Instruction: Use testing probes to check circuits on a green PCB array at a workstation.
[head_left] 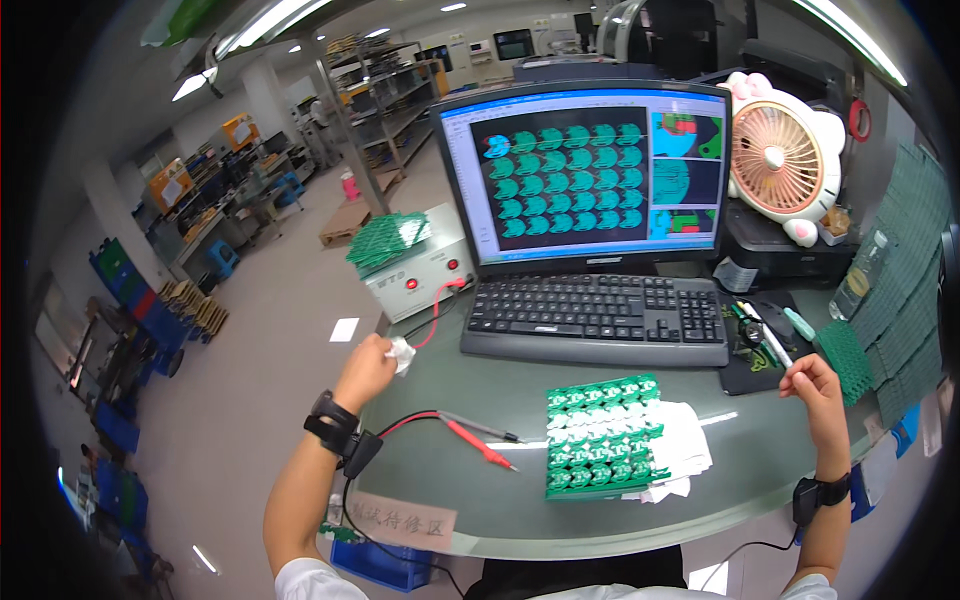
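The left hand [367,372] is closed, fingers curled, over a crumpled white tissue [402,356] at the table's left edge, just in front of the white box [427,282]. The right hand [815,385] has thumb and fingertips pinched together on the near end of a white pen [774,343] above the black mat [745,375], right of the keyboard [598,320]. Whether the pen is lifted or its far end rests among the small items there, I cannot tell — that corner is cluttered and small in view.

The tissue should be nearly weightless, soft and easily torn; a loose pinch on its bunched part would do. Being crumpled, it has no clear long axis, though it sticks out from the fingers toward the right. The pen looks light, stiff and smooth, so it might roll or slip; its barrel is the place to grip. Its long axis slants from the fingers up and leftward, toward the monitor [585,175]; which end is the writing tip is unclear.

Between the hands, apart from both, the green circuit board panel [604,437] lies partly over white paper [685,440] — probably stiff but delicate, best taken by its edges. The red probe [478,443] points right and toward the person.
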